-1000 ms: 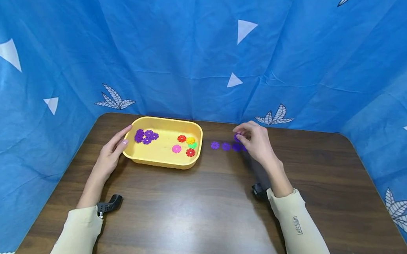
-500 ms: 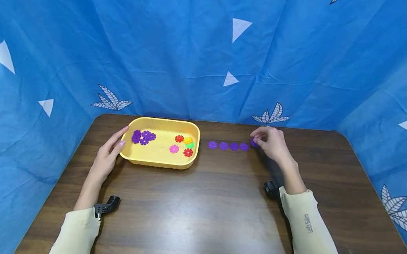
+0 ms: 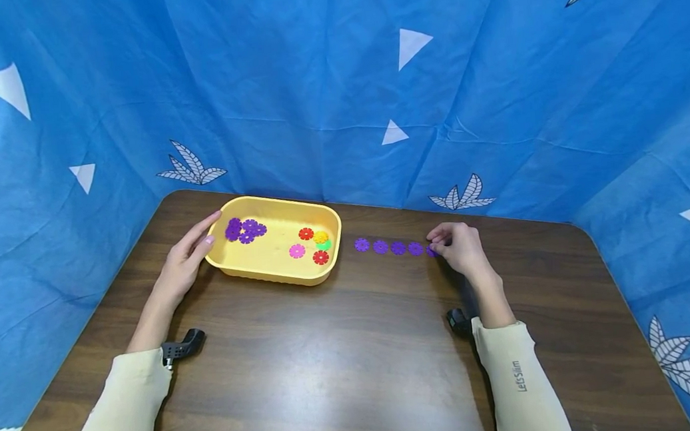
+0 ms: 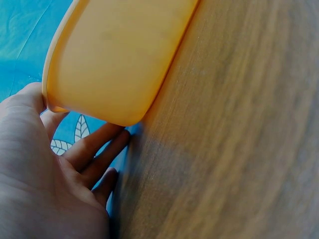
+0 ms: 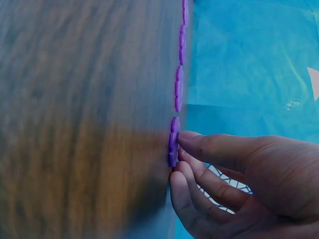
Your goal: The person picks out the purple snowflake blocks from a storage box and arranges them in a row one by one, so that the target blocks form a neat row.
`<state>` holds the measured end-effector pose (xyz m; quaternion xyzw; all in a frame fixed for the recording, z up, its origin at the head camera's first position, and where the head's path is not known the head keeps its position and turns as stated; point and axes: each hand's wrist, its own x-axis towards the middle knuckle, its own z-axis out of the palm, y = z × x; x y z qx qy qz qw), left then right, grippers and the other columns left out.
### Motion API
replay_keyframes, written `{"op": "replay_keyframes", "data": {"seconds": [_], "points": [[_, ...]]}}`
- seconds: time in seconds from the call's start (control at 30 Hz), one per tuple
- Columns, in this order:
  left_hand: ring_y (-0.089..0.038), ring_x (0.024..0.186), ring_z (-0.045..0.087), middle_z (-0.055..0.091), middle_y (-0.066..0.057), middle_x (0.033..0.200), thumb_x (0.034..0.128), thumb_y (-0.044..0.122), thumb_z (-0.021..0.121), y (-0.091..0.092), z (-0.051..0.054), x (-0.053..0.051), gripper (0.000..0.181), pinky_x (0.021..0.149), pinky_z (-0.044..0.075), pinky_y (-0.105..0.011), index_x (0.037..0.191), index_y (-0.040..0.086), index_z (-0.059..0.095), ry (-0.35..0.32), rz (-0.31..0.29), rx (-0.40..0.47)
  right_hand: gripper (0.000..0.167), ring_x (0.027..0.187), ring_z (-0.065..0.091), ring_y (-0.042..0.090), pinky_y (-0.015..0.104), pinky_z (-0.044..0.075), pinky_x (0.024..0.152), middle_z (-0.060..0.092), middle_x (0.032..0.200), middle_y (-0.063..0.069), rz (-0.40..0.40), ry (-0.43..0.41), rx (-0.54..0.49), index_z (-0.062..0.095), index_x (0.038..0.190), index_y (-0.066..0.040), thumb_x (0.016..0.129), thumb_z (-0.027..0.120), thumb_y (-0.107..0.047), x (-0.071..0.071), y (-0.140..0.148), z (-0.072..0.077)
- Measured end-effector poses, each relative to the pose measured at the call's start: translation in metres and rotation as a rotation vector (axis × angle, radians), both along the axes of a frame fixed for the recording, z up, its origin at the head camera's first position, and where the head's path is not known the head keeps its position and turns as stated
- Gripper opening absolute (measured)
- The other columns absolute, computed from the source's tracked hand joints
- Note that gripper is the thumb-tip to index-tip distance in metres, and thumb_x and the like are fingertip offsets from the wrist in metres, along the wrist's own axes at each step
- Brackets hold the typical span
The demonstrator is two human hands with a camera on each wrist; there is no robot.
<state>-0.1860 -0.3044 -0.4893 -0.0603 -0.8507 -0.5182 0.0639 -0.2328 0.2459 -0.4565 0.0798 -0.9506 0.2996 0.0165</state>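
Observation:
My left hand (image 3: pixel 183 261) rests against the left end of a yellow plastic basket (image 3: pixel 271 274). In the left wrist view its fairly straight fingers (image 4: pixel 90 148) touch the basket's outer wall. A row of purple notched plastic discs (image 3: pixel 380 246) lies flat on the table right of the basket. At the row's right end my right hand (image 3: pixel 461 247) pinches another purple disc (image 5: pixel 173 142). In the right wrist view the thumb lies on this disc and fingertips are at its edge; it is down at table level, a small gap from its neighbour.
Inside the basket, a cluster of purple discs (image 3: pixel 246 230) lies at the left. Red (image 3: pixel 320 257), pink (image 3: pixel 297 251), yellow (image 3: pixel 320 237) and green discs (image 3: pixel 325 245) lie at the right. A blue curtain (image 3: pixel 325 110) hangs behind the brown wooden table (image 3: pixel 306 352).
My right hand has moved right with the purple disc, past the others, then slightly nearer to the body, setting it in line with the row. The left hand stays at the basket.

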Motion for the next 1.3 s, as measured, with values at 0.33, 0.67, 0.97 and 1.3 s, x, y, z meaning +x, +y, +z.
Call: {"op": "replay_keyframes", "data": {"seconds": [0.33,0.67,0.97,1.3], "points": [[-0.015,0.154,0.038,0.041,0.002,0.169,0.1135,0.032,0.048,0.000,0.002,0.000,0.048,0.106,0.035,-0.002,0.162,0.030,0.045,0.009,-0.003,0.012,0.006,0.086,0.072,0.029,0.041,0.054,0.081,0.078,0.093,0.014,0.004,0.072,0.014,0.078,0.100,-0.002,0.097,0.075,-0.006,-0.004,-0.002,0.000],[-0.020,0.156,0.036,0.041,0.003,0.169,0.1134,0.035,0.048,-0.002,0.002,0.001,0.048,0.107,0.034,-0.002,0.161,0.033,0.044,-0.003,0.009,0.003,0.008,0.083,0.071,0.029,0.043,0.057,0.076,0.078,0.091,0.013,0.048,0.249,-0.052,0.078,0.099,-0.002,0.097,0.074,-0.008,-0.009,-0.028,0.002],[-0.023,0.157,0.035,0.039,-0.001,0.170,0.1137,0.033,0.047,-0.001,-0.001,0.001,0.050,0.107,0.034,-0.001,0.163,0.028,0.043,-0.010,-0.005,0.018,0.013,0.082,0.072,0.026,0.041,0.060,0.075,0.076,0.092,0.011,0.055,0.331,-0.160,0.077,0.108,0.000,0.098,0.072,-0.006,-0.010,-0.056,0.013],[-0.025,0.157,0.035,0.039,0.001,0.170,0.1135,0.034,0.047,0.000,0.002,0.000,0.049,0.110,0.035,-0.004,0.163,0.031,0.043,-0.024,0.006,0.016,0.014,0.085,0.073,0.026,0.043,0.063,0.078,0.077,0.095,0.011,0.138,0.335,-0.226,0.077,0.111,-0.002,0.099,0.071,-0.008,-0.017,-0.102,0.031]]}}
